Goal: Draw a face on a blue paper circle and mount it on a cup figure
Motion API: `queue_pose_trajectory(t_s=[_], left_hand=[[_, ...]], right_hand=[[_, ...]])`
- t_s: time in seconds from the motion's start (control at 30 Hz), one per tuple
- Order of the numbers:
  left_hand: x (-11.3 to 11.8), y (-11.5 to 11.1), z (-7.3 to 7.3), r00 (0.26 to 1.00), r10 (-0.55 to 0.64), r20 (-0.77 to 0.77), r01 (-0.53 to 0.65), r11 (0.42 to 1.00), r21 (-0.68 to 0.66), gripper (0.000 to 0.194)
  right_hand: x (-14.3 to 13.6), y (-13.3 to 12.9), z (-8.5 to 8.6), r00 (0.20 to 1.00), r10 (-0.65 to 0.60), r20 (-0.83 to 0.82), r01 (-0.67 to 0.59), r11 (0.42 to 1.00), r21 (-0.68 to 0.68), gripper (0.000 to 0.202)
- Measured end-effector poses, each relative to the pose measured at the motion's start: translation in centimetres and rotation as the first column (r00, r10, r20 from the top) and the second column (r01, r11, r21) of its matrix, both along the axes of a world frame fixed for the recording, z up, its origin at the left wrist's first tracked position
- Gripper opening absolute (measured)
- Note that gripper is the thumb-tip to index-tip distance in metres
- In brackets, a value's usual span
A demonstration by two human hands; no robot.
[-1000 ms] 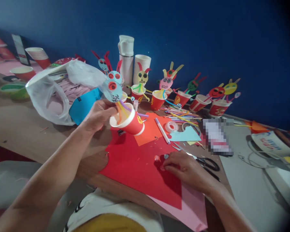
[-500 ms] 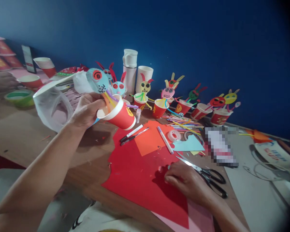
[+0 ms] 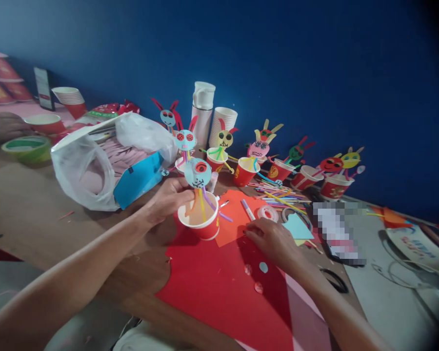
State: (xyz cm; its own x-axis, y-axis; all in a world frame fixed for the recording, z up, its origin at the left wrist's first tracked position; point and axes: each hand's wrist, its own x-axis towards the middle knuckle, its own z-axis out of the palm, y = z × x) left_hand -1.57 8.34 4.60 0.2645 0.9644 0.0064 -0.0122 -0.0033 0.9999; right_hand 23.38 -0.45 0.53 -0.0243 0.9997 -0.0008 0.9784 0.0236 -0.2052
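Observation:
My left hand point(image 3: 171, 197) grips the rim of a red paper cup point(image 3: 207, 231), which stands nearly upright over the left edge of the red paper point(image 3: 219, 292). From the cup rise colored pipe cleaners with a light blue paper face point(image 3: 197, 173) that has one red eye. My right hand point(image 3: 267, 236) is over the orange paper point(image 3: 229, 229), near a capped marker point(image 3: 248, 209); its fingers are curled and what they hold, if anything, is hidden. Small round pieces, among them a pale disc point(image 3: 264, 267), lie on the red paper below it.
Several finished cup figures point(image 3: 247, 170) stand along the blue wall, behind colored sticks point(image 3: 278, 192). A plastic bag point(image 3: 84, 170) is at the left, a tape roll point(image 3: 268, 213) near the middle. Scissors point(image 3: 334, 280) lie partly under my right arm. Another person's hand point(image 3: 3, 127) is far left.
My left hand has brought the cup right and down, from tilted to nearly upright. My right hand has moved up and slightly left, uncovering the small round pieces.

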Motion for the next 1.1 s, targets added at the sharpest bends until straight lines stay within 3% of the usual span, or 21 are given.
queue_pose_trajectory(t_s=[0.13, 0.43, 0.7, 0.93, 1.1], left_hand=[[0.5, -0.4, -0.5, 0.992, -0.110, -0.067, 0.103, 0.990, -0.100, 0.018], [1.1, -0.1, -2.4, 0.972, -0.193, -0.133, 0.185, 0.980, -0.070, 0.019], [1.9, -1.0, -1.3, 0.941, -0.151, -0.302, 0.199, 0.970, 0.138, 0.021], [2.5, -1.8, -1.0, 0.931, -0.146, -0.334, 0.227, 0.949, 0.220, 0.022], [2.7, -2.4, -1.2, 0.928, -0.142, -0.344, 0.235, 0.941, 0.244, 0.026]], right_hand=[[-0.1, 0.4, -0.3, 0.999, 0.030, 0.022, -0.029, 1.000, -0.001, 0.015], [0.5, 0.8, -0.7, 0.992, 0.119, 0.031, -0.119, 0.993, -0.015, 0.012], [-0.1, 0.5, 0.0, 0.989, 0.141, 0.044, -0.142, 0.990, 0.023, 0.010], [-0.2, -0.2, 0.8, 0.981, 0.176, -0.079, -0.174, 0.984, 0.030, 0.015], [0.4, -0.7, 2.0, 0.914, 0.158, -0.375, -0.151, 0.987, 0.046, 0.013]])
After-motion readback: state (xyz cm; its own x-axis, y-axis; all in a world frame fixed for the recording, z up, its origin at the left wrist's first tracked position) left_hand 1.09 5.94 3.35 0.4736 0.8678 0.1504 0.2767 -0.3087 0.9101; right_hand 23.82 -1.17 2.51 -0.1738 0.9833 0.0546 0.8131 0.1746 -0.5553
